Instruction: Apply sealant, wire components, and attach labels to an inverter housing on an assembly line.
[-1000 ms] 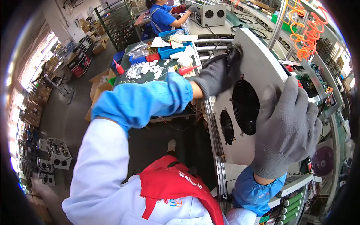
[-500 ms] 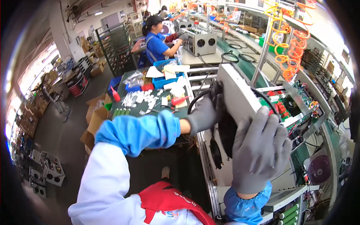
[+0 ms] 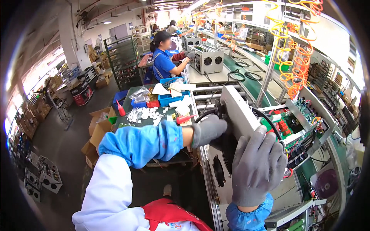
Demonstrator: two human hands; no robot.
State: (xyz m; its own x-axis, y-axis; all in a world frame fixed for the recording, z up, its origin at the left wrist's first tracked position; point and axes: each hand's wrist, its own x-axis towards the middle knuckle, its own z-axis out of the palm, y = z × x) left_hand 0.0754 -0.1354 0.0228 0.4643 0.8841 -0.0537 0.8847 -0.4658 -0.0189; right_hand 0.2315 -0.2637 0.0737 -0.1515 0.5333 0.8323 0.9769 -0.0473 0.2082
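Two gloved hands tilt a grey metal machine casing point(image 3: 239, 111) on edge at an assembly line.

The casing sits at the centre of the view, tipped up over the roller conveyor point(image 3: 208, 92), its round fan openings facing down and toward the person. The left hand point(image 3: 208, 131), at 9 o'clock of the casing, is closed around its dark lower corner; the right hand point(image 3: 257, 165), at 6 o'clock, is spread flat against its side, bracing it. This looks like the turning-over step; the next move would call for a steady two-handed hold while lowering. At 3 o'clock lies an open chassis with a green circuit board point(image 3: 287, 125). At 10 o'clock a tabletop point(image 3: 131, 123) carries small white parts point(image 3: 148, 113) and blue bins point(image 3: 169, 98). At 12 o'clock a co-worker in blue point(image 3: 163, 63) handles another unit point(image 3: 208, 59).
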